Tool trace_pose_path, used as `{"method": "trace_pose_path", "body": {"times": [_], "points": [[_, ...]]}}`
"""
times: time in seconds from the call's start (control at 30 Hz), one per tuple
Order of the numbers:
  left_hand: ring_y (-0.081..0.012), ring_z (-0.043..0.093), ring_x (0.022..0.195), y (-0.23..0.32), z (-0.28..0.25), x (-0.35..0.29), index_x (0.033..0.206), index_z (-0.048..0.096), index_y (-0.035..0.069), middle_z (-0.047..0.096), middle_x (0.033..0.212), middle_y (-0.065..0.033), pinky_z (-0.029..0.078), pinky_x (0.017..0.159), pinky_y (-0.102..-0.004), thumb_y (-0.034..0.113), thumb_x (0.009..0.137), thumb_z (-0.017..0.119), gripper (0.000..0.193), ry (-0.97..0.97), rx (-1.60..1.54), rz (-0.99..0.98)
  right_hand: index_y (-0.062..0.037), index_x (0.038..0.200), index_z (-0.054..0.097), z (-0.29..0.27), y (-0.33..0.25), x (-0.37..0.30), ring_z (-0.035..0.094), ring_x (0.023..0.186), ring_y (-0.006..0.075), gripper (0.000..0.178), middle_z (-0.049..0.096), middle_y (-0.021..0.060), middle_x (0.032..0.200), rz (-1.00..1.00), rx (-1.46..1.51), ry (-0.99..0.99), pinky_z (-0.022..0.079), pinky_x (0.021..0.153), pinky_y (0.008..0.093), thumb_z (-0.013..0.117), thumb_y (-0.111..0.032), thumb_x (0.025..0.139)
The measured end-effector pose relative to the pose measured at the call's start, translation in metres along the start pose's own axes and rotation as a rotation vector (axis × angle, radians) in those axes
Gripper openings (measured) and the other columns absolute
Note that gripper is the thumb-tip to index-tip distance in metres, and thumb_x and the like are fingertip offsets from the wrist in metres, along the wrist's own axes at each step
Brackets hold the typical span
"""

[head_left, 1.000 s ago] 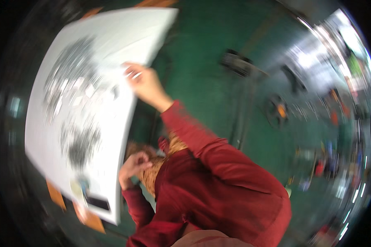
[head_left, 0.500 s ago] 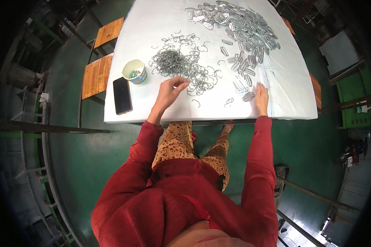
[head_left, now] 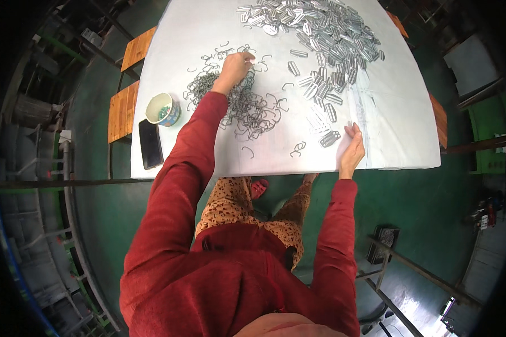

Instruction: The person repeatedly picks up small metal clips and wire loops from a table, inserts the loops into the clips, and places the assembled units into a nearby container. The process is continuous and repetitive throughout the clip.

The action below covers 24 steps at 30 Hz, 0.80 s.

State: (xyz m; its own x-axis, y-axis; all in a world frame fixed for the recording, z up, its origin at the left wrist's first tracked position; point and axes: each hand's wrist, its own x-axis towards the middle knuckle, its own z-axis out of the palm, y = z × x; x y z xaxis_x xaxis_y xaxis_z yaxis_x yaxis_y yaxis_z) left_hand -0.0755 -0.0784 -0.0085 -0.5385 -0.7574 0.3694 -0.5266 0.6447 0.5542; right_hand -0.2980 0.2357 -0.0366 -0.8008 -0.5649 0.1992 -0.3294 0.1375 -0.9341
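My left hand (head_left: 234,72) is stretched over the far part of a heap of bent grey wire hooks (head_left: 256,117). Its fingertips are drawn together among the hooks there; whatever they pinch is too small to make out. At the table's near right, my right hand (head_left: 352,150) rests on its side on the white cloth, fingers loosely curved and apart, holding nothing. Just left of it lies a slotted flat metal plate (head_left: 330,139). A few loose hooks (head_left: 298,149) are near the front edge. Many similar plates (head_left: 343,42) are heaped at the far right.
At the left stand a paper cup (head_left: 163,109) with small coloured bits inside and a black phone (head_left: 150,144). A white cloth covers the table (head_left: 197,163). Wooden stools (head_left: 123,112) line the left side, and another stool (head_left: 439,121) is on the right.
My left hand has moved away from me, from the near edge of the hook heap to its far part. My right hand has stayed beside the plates, its fingers a little more curved. The view has shifted slightly.
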Motion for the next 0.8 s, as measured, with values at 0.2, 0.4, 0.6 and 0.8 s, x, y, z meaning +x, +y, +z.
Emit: {"method": "trace_pose_path", "body": {"times": [0.2,0.4,0.6,0.8], "points": [[-0.0323,0.064,0.069,-0.015,0.012,0.009,0.075,0.069,0.005,0.065,0.073,-0.0186,0.052,0.064,-0.0383,0.005,0.074,0.057,0.012,-0.076,0.144,0.120,0.0046,0.119,0.054,-0.002,0.006,0.001,0.058,0.097,0.0235,0.051,0.066,0.0170,0.098,-0.027,0.057,0.036,0.039,0.090,0.0338,0.028,-0.035,0.099],[-0.0337,0.064,0.066,-0.022,0.015,0.014,0.066,0.065,0.002,0.062,0.064,-0.0182,0.052,0.061,-0.0398,0.005,0.071,0.056,0.011,-0.223,0.280,0.205,0.0041,0.116,0.056,-0.001,0.008,0.002,0.059,0.094,0.0227,0.049,0.066,0.0159,0.095,0.055,0.058,0.041,0.039,0.090,0.0329,0.029,-0.033,0.099],[-0.0360,0.064,0.067,-0.021,0.015,-0.003,0.061,0.061,-0.001,0.062,0.068,-0.0228,0.052,0.065,-0.0424,0.007,0.071,0.058,0.013,-0.250,0.395,0.220,0.0048,0.113,0.057,-0.001,0.005,0.002,0.060,0.091,0.0238,0.046,0.066,0.0162,0.093,0.029,0.075,0.049,0.040,0.088,0.0330,0.030,-0.029,0.098],[-0.0365,0.063,0.069,0.000,-0.004,-0.019,0.067,0.065,-0.001,0.063,0.071,-0.0220,0.052,0.066,-0.0411,0.010,0.072,0.058,0.014,-0.311,0.158,0.115,0.0058,0.111,0.058,-0.002,0.007,0.003,0.061,0.089,0.0241,0.046,0.067,0.0165,0.092,0.004,0.031,0.060,0.041,0.087,0.0324,0.030,-0.029,0.098]]}}
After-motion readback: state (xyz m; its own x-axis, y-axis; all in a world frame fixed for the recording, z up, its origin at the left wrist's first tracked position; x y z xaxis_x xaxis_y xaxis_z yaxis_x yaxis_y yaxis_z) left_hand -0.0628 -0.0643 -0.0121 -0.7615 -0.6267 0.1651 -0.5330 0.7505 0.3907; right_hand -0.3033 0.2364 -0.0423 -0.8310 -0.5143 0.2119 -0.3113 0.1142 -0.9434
